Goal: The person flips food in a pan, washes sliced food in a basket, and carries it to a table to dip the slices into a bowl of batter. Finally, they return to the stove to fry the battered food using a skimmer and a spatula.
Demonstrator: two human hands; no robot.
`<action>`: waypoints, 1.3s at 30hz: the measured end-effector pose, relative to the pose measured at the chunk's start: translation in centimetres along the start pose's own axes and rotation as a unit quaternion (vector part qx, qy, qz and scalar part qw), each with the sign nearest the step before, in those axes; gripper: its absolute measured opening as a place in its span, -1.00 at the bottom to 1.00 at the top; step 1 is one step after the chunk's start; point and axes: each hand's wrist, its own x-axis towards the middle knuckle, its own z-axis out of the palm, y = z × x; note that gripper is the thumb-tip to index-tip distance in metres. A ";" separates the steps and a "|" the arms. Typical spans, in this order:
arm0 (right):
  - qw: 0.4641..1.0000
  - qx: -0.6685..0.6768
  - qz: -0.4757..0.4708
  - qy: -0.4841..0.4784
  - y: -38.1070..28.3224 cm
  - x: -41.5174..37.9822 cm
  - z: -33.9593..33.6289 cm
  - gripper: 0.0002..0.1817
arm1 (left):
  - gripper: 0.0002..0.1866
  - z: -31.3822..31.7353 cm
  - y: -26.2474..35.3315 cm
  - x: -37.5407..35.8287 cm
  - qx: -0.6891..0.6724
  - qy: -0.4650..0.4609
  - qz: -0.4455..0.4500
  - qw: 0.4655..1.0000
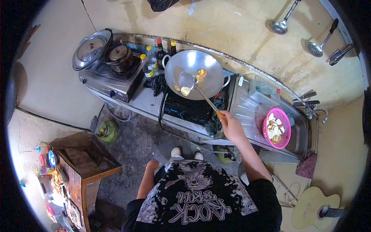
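My right hand (232, 125) is closed around the wooden handle of a metal spatula (208, 99). Its broad blade lies inside a large two-handled wok (208, 63), near the wok's middle. Beside the blade sits a pale chunk of food (185, 91), and golden-brown pieces (201, 72) lie farther back on the wok floor. Under the wok is a black cooktop (181, 110). My left hand (152, 164) hangs low by my side, away from the counter, with its fingers hidden from this angle.
A pink basket (265, 131) of white and tan pieces stands at the sink (303, 135), right of the drainboard. Bottles (150, 58) crowd left of the wok. A gas stove (116, 87) holds pots farther left. A wooden table (77, 178) and green gas cylinder (107, 130) stand lower left.
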 end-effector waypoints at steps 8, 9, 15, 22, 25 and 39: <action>0.999 -0.022 0.000 -0.039 -1.6 -0.9 -1.5 -0.66 | -0.60 0.4 -0.2 -0.2 -0.051 0.034 -0.024 0.998; 0.999 -0.029 -0.004 -0.037 -1.8 -1.1 -1.6 -0.65 | -0.60 0.9 -0.6 0.6 -0.021 0.016 -0.002 1.000; 0.996 -0.090 0.004 -0.005 -2.3 -2.1 -1.5 -0.64 | -0.61 -1.8 2.3 -1.9 -0.022 0.019 -0.040 0.999; 0.994 -0.098 0.006 0.040 -0.4 -1.3 -0.9 -0.65 | -0.63 1.6 -0.9 0.7 0.060 0.030 0.056 0.996; 0.994 -0.104 0.021 0.028 0.7 -0.2 0.1 -0.65 | -0.64 1.0 -0.3 0.5 0.036 0.038 0.054 0.997; 0.981 -0.166 0.066 0.079 3.0 5.4 2.4 -0.68 | -0.60 -0.1 0.9 -1.7 -0.006 0.027 -0.013 1.000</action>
